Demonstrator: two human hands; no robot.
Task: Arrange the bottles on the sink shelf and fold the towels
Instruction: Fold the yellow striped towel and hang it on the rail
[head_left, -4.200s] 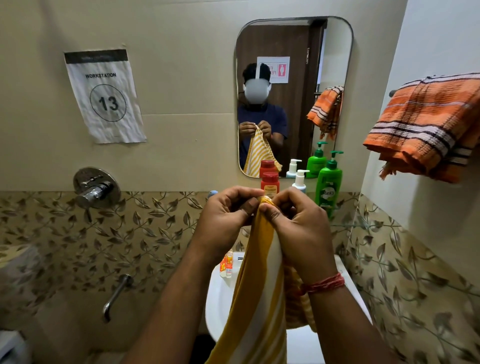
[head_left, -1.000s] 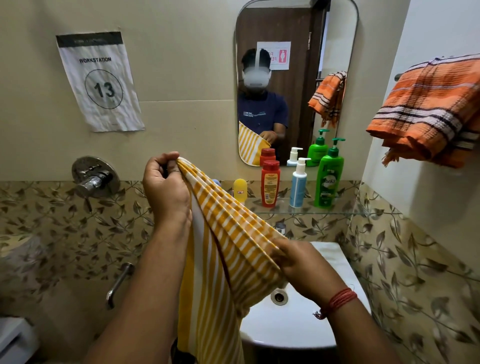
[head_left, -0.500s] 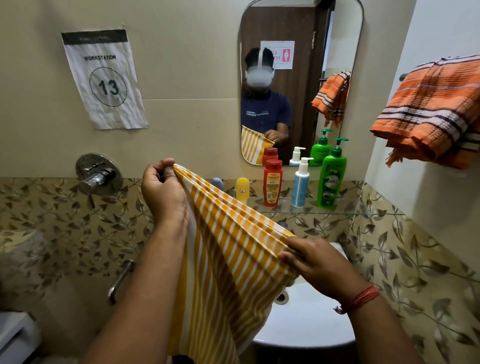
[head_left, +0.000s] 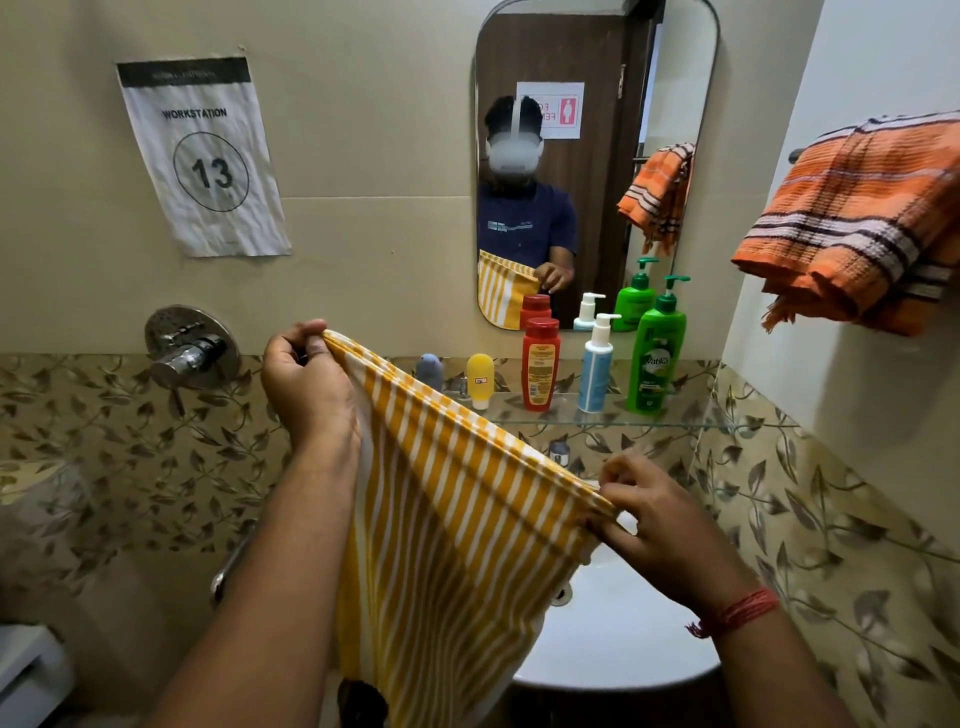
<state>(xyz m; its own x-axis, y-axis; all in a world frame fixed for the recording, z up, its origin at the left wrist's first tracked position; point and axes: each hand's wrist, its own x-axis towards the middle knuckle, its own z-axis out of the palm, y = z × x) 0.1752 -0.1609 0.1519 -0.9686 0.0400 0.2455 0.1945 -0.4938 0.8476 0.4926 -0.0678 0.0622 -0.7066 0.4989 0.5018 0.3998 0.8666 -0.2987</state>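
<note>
The yellow striped towel (head_left: 457, 525) hangs stretched between both hands over the sink (head_left: 618, 639), its top edge running on a slant from upper left down to lower right, the stripes falling roughly straight below it. The left hand (head_left: 306, 384) pinches the higher corner with curled fingers, near the wall tap (head_left: 189, 348). The right hand (head_left: 660, 530) pinches the lower corner, just in front of the glass shelf (head_left: 685, 418). On that shelf stand, from left end to right, a small grey bottle (head_left: 429, 368), a yellow tube (head_left: 480, 380), a red bottle (head_left: 541, 364), a white-and-blue pump bottle (head_left: 596, 366) and a green pump bottle (head_left: 655, 353), all upright. The raised towel hides the shelf's left end. An orange striped towel (head_left: 857, 218) hangs bunched on the rail of the right wall, beside the mirror (head_left: 597, 67).
</note>
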